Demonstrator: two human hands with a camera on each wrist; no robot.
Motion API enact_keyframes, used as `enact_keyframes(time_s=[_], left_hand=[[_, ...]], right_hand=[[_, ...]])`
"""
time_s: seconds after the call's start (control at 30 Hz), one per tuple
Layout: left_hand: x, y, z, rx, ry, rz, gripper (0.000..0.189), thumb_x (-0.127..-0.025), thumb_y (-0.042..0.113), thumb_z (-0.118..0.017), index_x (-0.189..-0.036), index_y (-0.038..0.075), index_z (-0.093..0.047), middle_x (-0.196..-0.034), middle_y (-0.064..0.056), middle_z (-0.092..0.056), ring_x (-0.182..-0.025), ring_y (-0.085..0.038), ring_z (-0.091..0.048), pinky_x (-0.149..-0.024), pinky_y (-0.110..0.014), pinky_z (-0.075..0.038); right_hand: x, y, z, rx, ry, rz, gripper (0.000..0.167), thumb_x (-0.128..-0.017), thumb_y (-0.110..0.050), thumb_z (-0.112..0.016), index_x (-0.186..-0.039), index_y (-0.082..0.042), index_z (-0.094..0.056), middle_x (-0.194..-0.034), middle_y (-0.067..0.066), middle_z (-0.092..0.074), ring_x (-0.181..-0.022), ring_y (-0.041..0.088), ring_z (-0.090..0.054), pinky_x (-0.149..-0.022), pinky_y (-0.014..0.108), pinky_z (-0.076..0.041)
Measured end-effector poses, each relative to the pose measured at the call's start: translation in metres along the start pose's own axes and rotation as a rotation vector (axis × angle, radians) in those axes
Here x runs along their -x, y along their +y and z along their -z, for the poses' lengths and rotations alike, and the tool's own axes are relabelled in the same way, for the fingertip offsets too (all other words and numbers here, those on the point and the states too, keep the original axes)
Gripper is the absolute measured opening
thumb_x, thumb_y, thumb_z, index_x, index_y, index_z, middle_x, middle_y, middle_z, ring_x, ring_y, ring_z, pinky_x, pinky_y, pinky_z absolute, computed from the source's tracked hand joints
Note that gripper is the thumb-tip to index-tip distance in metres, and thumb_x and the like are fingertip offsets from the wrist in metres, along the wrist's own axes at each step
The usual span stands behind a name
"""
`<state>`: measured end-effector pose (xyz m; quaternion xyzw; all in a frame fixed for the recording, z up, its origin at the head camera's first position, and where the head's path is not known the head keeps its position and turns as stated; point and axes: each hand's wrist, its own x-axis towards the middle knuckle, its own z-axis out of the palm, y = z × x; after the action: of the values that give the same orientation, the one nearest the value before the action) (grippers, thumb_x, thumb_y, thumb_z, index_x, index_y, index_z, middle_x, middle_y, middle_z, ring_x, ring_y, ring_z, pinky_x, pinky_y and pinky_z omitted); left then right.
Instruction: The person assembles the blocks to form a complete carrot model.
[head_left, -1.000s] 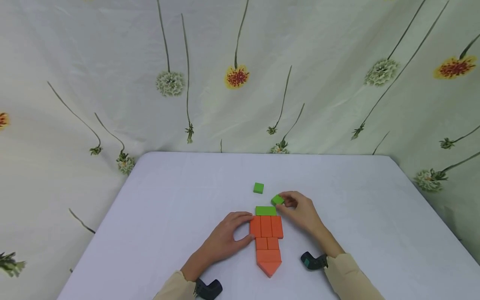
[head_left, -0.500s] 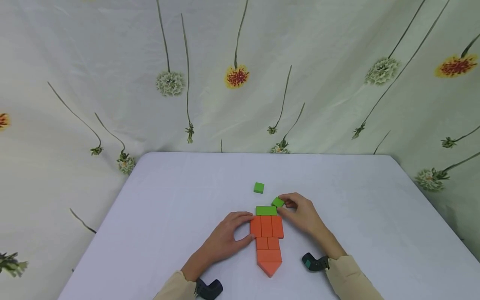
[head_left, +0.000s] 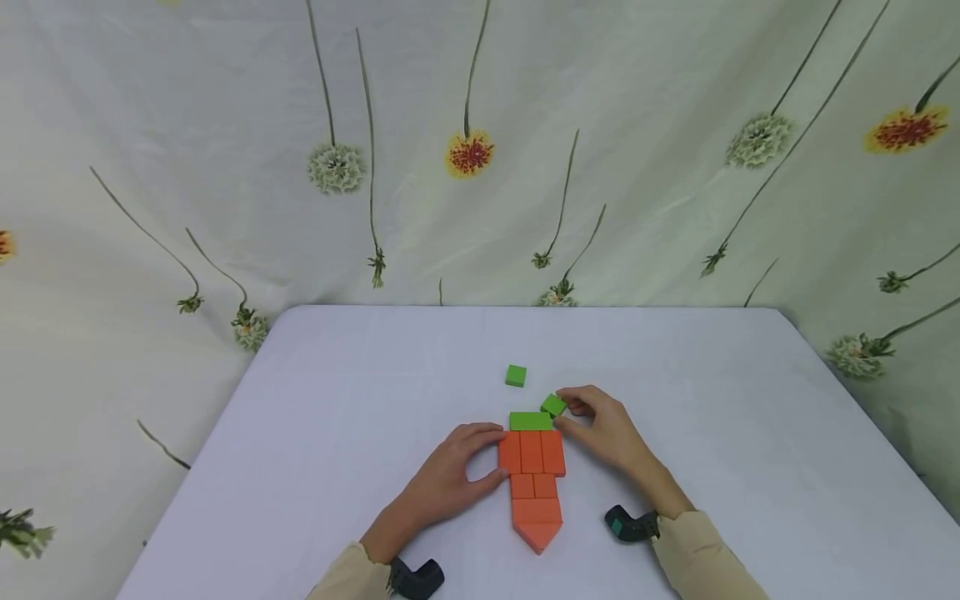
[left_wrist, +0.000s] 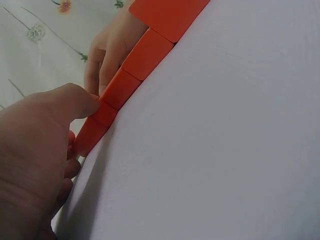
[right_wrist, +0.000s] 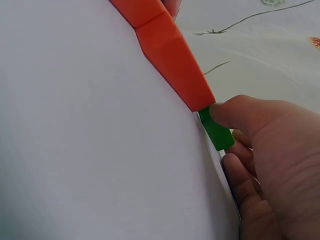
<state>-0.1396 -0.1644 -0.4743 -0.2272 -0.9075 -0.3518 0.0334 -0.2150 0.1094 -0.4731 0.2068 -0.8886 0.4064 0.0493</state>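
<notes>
Flat orange blocks (head_left: 531, 452) lie edge to edge in a figure with a triangular orange block (head_left: 537, 535) at its near end. Across the far end lies a green rectangular block (head_left: 530, 421). My right hand (head_left: 606, 429) pinches a small green block (head_left: 553, 405) between thumb and index finger, turned at an angle beside the rectangle's far right corner. In the right wrist view, the thumb (right_wrist: 240, 110) presses that green side. The left hand (head_left: 453, 471) touches the left side of the orange blocks with thumb and index fingertip; its thumb (left_wrist: 80, 100) shows in the left wrist view.
Another small green block (head_left: 516, 376) lies apart, farther back on the white tabletop (head_left: 360, 375). A flower-printed cloth (head_left: 420, 208) hangs behind the table. Dark wrist devices (head_left: 417, 579) sit below both hands.
My right hand has moved the small green block slightly nearer, close to the green rectangle's corner. The left hand and the orange blocks keep their places.
</notes>
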Motion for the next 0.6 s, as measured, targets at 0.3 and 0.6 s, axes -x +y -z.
enact_keyframes(time_s=[0.3,0.6], left_hand=[[-0.003,-0.001,0.003,0.048,0.0,0.031,0.053,-0.094,0.031,-0.076,-0.142,0.015,-0.06,-0.144,0.0,-0.059,-0.138,-0.019,-0.052,-0.116,-0.042,-0.046],[-0.013,0.002,0.006,0.06,0.003,0.101,0.052,-0.096,0.031,-0.073,-0.144,0.015,-0.058,-0.146,-0.003,-0.058,-0.139,-0.023,-0.052,-0.116,-0.045,-0.046]], right_hand=[[0.002,-0.002,0.0,-0.006,0.008,-0.023,0.039,-0.089,-0.012,-0.08,-0.127,-0.005,-0.07,-0.117,0.008,-0.07,-0.102,0.019,-0.07,-0.095,0.038,-0.06],[0.004,0.0,0.004,-0.002,0.022,-0.02,0.039,-0.088,-0.01,-0.08,-0.125,-0.004,-0.07,-0.116,0.008,-0.071,-0.102,0.019,-0.069,-0.094,0.037,-0.06]])
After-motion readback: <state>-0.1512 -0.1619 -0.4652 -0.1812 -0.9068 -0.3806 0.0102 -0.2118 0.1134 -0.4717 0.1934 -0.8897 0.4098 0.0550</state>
